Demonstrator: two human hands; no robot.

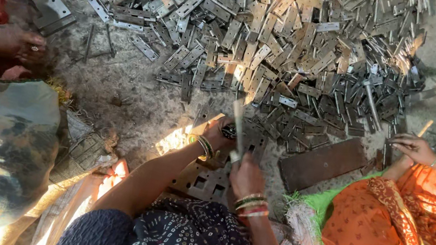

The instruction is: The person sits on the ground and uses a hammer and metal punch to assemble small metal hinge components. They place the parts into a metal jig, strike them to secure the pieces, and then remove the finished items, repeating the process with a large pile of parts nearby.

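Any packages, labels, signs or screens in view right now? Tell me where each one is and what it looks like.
None in view: no package, label, sign or screen.
Only loose metal hinges heaped on the ground.
The left hand and right hand hold a thin metal rod.

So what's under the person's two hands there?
A dark metal block with square cut-outs lies on the ground. The left hand steadies a hinge, the right hand grips a thin rod. The hinge itself is mostly covered.

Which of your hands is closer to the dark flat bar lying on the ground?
Right. The right hand grips a thin rod just left of the bar; the left hand sits farther left, beyond the rod.
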